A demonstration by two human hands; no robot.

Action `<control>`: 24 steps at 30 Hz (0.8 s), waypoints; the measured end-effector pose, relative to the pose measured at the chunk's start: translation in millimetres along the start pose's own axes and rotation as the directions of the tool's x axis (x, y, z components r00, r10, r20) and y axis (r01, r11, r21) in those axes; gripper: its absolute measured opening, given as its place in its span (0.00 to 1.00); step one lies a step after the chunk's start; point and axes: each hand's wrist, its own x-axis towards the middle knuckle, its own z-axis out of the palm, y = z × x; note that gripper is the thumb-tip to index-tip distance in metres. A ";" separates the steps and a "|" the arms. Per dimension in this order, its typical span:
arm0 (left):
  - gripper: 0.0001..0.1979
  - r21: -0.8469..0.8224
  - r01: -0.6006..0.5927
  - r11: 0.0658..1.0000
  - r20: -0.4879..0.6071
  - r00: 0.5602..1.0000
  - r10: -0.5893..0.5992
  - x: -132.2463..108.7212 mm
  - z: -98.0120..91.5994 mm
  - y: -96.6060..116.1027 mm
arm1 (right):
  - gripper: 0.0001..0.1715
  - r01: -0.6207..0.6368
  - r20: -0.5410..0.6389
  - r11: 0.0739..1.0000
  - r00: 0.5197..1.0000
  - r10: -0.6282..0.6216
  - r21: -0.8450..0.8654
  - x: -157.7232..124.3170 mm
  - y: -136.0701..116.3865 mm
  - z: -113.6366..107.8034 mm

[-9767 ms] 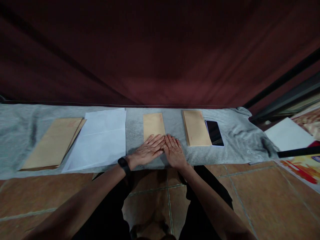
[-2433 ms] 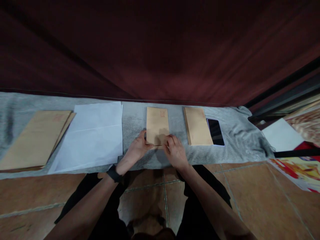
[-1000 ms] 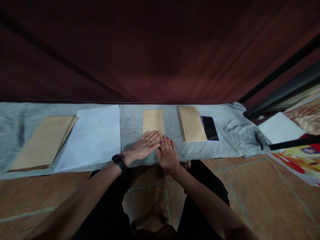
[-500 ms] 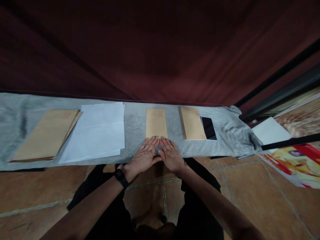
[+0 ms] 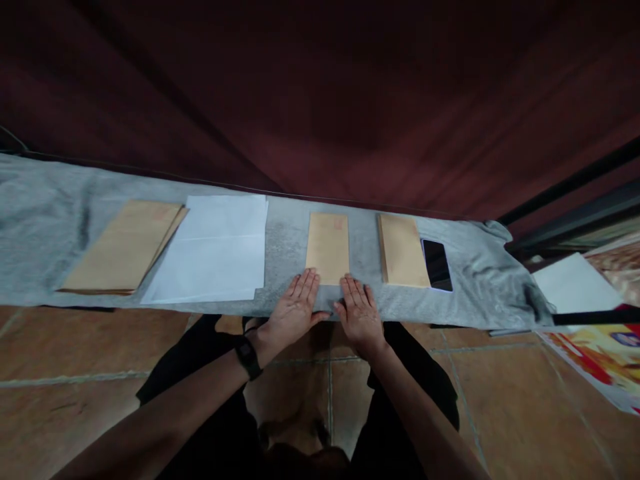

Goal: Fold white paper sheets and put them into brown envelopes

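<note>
A small brown envelope (image 5: 327, 247) with faint red print lies flat on the grey cloth, its near edge towards me. My left hand (image 5: 295, 305) lies palm down with fingers stretched, fingertips at the envelope's near left corner. Flat at the near right corner is my right hand (image 5: 359, 312), its fingers also extended and its thumb out. Neither hand grips anything. To the right rests a stack of similar brown envelopes (image 5: 404, 252). White paper sheets (image 5: 215, 250) lie left of the hands, beside larger brown envelopes (image 5: 125, 247).
A dark-screened phone (image 5: 437, 265) touches the right stack. The grey cloth (image 5: 285, 233) covers a narrow surface in front of a dark red curtain (image 5: 320, 120). A black bar (image 5: 595, 318), a white panel (image 5: 575, 283) and a colourful printed box (image 5: 600, 360) are at the far right.
My hands have moved apart along the envelope's near edge, from fingertips together at the middle to its two corners. The view has shifted and tilted slightly.
</note>
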 end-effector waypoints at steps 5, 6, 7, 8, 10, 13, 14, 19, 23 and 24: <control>0.46 0.001 0.014 1.000 0.040 0.999 -0.014 3.0 -6.4 5.6 | 0.35 0.002 -0.030 1.000 1.000 -0.001 0.016 1.4 2.6 -1.5; 0.47 -0.005 0.014 1.000 0.048 0.999 -0.014 3.6 -7.0 6.0 | 0.35 0.006 -0.033 1.000 0.999 -0.005 0.022 2.8 1.0 -1.7; 0.47 -0.014 0.012 1.000 0.054 0.998 -0.011 4.0 -7.2 5.9 | 0.35 0.018 -0.030 0.999 0.999 -0.017 0.029 4.3 -1.3 -2.0; 0.47 -0.024 0.007 1.000 0.057 0.998 -0.005 4.2 -7.0 5.6 | 0.34 0.042 -0.016 0.998 0.999 -0.042 0.038 5.8 -4.0 -2.2; 0.46 -0.040 -0.007 0.999 0.057 0.998 0.010 3.8 -5.3 4.2 | 0.33 0.098 0.026 0.994 0.995 -0.100 0.057 8.3 -10.0 -2.2; 0.44 -0.035 -0.022 0.999 0.048 0.999 0.024 2.0 -1.1 1.8 | 0.33 0.120 0.060 0.991 0.990 -0.124 0.059 9.9 -15.9 -1.1; 0.44 -0.029 -0.024 0.999 0.043 0.999 0.026 1.4 0.0 1.3 | 0.33 0.115 0.061 0.992 0.991 -0.118 0.054 10.0 -16.6 -0.7; 0.44 -0.013 -0.029 1.000 0.035 0.999 0.029 1.0 -1.6 1.4 | 0.33 0.107 0.068 0.993 0.992 -0.111 0.050 9.9 -13.4 -0.4; 0.44 -0.028 -0.023 0.999 0.022 0.999 0.023 2.0 -6.8 0.5 | 0.33 0.089 0.057 0.995 0.994 -0.092 0.043 9.0 -9.0 -1.6; 0.43 -0.030 -0.015 0.999 0.015 1.000 0.016 2.1 -7.1 -0.4 | 0.33 0.083 0.052 0.996 0.995 -0.085 0.040 8.7 -7.8 -1.9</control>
